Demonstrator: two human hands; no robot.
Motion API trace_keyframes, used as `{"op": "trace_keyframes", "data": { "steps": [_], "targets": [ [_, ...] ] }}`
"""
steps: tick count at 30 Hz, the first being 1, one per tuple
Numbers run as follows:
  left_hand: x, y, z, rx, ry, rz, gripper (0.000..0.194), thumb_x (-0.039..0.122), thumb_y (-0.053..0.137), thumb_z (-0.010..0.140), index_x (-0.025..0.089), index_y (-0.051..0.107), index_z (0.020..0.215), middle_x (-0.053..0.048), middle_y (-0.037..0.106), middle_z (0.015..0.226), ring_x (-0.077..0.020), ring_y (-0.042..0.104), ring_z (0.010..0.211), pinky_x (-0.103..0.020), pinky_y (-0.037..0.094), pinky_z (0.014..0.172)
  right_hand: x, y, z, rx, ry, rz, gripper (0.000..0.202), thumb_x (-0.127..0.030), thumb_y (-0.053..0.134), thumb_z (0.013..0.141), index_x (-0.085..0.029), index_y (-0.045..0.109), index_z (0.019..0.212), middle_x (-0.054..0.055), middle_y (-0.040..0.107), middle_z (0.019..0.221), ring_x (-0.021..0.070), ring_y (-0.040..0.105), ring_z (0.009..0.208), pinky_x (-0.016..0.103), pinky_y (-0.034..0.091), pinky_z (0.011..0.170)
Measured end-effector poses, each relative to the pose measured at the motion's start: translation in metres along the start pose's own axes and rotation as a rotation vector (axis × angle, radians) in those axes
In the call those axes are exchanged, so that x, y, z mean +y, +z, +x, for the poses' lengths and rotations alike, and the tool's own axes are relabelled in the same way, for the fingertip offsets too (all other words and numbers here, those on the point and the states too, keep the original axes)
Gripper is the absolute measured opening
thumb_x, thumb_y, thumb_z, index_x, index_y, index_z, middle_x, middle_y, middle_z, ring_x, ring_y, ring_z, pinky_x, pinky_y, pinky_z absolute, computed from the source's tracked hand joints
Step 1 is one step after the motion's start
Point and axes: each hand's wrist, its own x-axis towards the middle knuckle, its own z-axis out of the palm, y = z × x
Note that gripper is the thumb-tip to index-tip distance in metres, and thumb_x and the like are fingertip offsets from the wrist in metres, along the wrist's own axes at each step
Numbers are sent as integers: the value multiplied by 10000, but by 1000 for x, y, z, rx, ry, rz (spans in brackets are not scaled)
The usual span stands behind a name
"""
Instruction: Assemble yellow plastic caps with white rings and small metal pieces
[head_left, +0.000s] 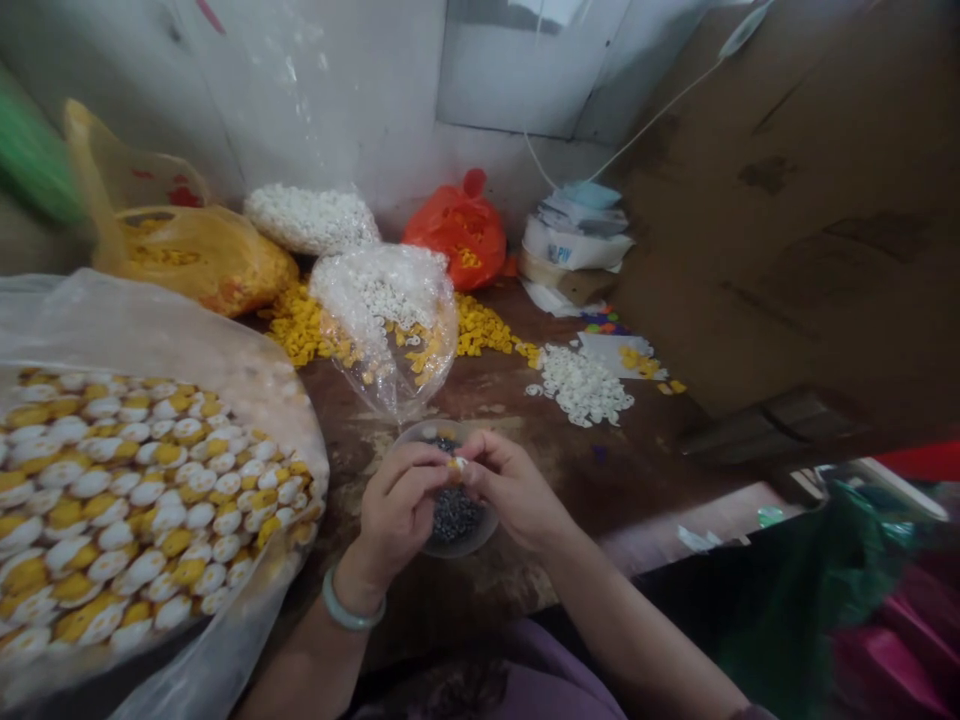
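Observation:
Over a round plastic bowl (489, 525) of small dark metallic pieces (454, 518), my two hands meet at the fingertips. My left hand (405, 500), with a pale green bangle (352, 603) on its wrist, pinches a small yellow-and-white plastic piece (456, 464). The fingers of my right hand (514, 485) close on the same piece from the other side. Most of the piece is hidden by the fingertips. To the left, a large clear bag (300, 400) lies open, full of yellow-and-white egg-shaped pieces (150, 500).
Loose yellow pieces (484, 328) and a pile of white pieces (585, 385) lie on the brown table (525, 430). Behind them stand a clear bag (390, 300), a yellow bag (247, 265), a red bag (461, 235) and a stack of papers (577, 235). A brown panel (810, 200) rises at right.

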Motion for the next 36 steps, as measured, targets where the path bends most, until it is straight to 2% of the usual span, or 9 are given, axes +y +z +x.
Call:
{"op": "trace_keyframes", "data": {
  "steps": [4, 8, 12, 18, 21, 23, 28, 31, 36],
  "targets": [
    [0, 1, -2, -28, 15, -2, 256, -20, 539, 818, 201, 628, 914, -42, 680, 887, -139, 671, 843, -250, 575, 722, -3, -4, 0, -80, 56, 20, 518, -571, 826, 638, -181, 498, 731, -83, 458, 515, 53, 340, 437, 167, 231, 427],
    [2, 0, -1, -85, 4, -65, 267, -15, 574, 813, 206, 636, 948, -43, 682, 902, -136, 672, 831, -241, 578, 695, 1, -9, -1, -155, 47, 77, 491, -530, 834, 654, -179, 501, 735, -89, 454, 506, 46, 311, 423, 165, 203, 413],
    [4, 0, 1, -80, -89, -93, 240, -9, 582, 804, 202, 648, 897, -29, 681, 869, -121, 670, 772, -225, 567, 673, 9, -8, -2, -93, 12, 141, 476, -536, 820, 673, -178, 513, 742, -79, 465, 520, 48, 308, 424, 171, 203, 417],
    [6, 4, 1, -12, -179, -54, 189, 26, 618, 794, 203, 646, 853, -13, 681, 843, -120, 664, 765, -232, 558, 699, 14, 0, 2, 2, -147, 72, 473, -575, 798, 687, -173, 558, 760, -57, 477, 581, 65, 348, 486, 181, 252, 461],
    [6, 4, 0, -24, -177, -38, 172, 34, 639, 784, 196, 636, 845, -15, 682, 840, -125, 668, 778, -236, 556, 720, 17, 4, 4, 54, -129, 102, 485, -595, 778, 697, -175, 540, 736, -59, 458, 581, 66, 319, 481, 183, 249, 458],
    [6, 3, 0, -23, -151, -14, 185, 18, 605, 796, 193, 630, 851, -21, 681, 852, -124, 668, 788, -235, 555, 717, 16, 6, 5, 38, -118, 99, 471, -584, 772, 714, -176, 537, 738, -53, 474, 599, 72, 341, 496, 186, 278, 475],
    [8, 0, -1, 31, -146, 26, 233, -2, 550, 806, 203, 623, 889, -25, 669, 862, -133, 659, 793, -256, 559, 692, 7, 8, 1, -60, -204, 36, 401, -531, 754, 766, -185, 552, 762, -22, 561, 688, 109, 476, 603, 222, 400, 599],
    [8, 0, -2, 59, -122, 27, 281, -22, 525, 797, 213, 628, 912, -28, 669, 875, -144, 664, 811, -281, 564, 704, 6, 11, -1, -55, -228, 3, 378, -519, 745, 782, -194, 554, 768, -17, 561, 706, 127, 506, 647, 239, 421, 641],
    [6, 3, -4, 28, -69, -115, 350, -43, 508, 792, 222, 620, 992, -59, 720, 1043, -211, 667, 1043, -424, 544, 901, 15, 9, 1, -44, -256, -46, 417, -578, 695, 800, -201, 522, 764, -17, 541, 718, 137, 499, 664, 250, 425, 653]
  ]
}}
